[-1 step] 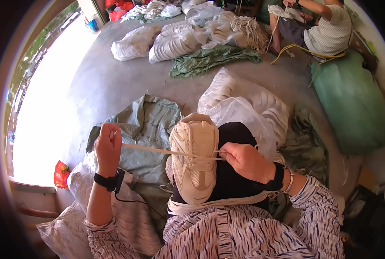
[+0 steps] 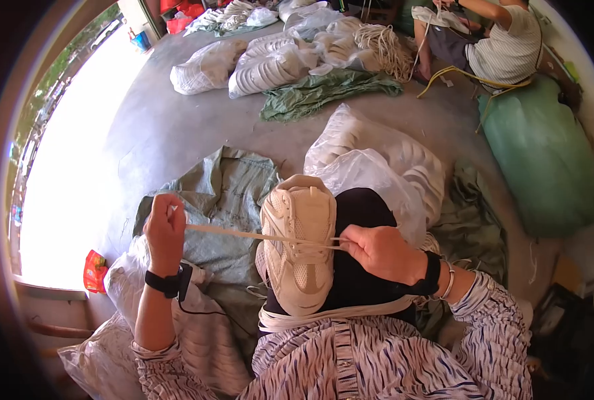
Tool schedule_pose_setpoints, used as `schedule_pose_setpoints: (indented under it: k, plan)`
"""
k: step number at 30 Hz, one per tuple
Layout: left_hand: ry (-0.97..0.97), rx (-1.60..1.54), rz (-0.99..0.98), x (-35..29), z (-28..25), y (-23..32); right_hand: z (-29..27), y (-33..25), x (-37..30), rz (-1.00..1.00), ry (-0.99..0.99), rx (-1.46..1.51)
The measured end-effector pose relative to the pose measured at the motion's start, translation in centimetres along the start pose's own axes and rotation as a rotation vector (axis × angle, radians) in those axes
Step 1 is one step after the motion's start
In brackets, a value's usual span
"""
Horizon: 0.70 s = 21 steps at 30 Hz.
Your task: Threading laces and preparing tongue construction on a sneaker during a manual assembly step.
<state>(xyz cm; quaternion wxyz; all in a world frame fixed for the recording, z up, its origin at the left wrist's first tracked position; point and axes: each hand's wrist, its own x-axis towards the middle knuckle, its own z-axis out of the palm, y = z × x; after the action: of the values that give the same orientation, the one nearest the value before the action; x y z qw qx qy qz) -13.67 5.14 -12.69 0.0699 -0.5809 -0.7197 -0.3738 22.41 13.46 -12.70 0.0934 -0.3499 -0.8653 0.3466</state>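
A cream sneaker (image 2: 300, 250) rests on my lap, toe pointing toward me, on a black cloth (image 2: 363, 280). My left hand (image 2: 165, 230), with a black wrist strap, grips the end of a flat cream lace (image 2: 243, 234) and holds it stretched out to the left. My right hand (image 2: 380, 252) pinches the same lace at the shoe's right-side eyelets. The lace runs taut across the shoe between both hands.
A clear plastic bag of white shoe parts (image 2: 383, 163) lies just beyond my knees, and a grey-green woven sack (image 2: 223, 193) to its left. More white bags (image 2: 270, 63) lie farther back. A big green sack (image 2: 550, 160) stands at right. Another person (image 2: 503, 47) sits at top right.
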Motion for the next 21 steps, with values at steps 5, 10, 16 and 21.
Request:
schedule_pose_setpoints:
  k: [5,10,16,21]
  plan:
    - [-0.068,0.006,-0.091,-2.7,1.2,-1.7,-2.1,4.9,-2.6,0.002,-0.054,0.525]
    - [-0.273,-0.090,-0.354,-7.1,3.2,-4.7,-4.3,7.4,-4.0,0.567,-0.078,0.726]
    - [-0.257,-0.462,-0.246,-5.3,4.2,3.7,-3.8,3.7,-2.9,0.248,0.138,0.413]
    - [-0.352,-0.913,-0.354,-4.8,6.0,8.0,-0.8,0.5,1.0,-0.142,0.300,0.301]
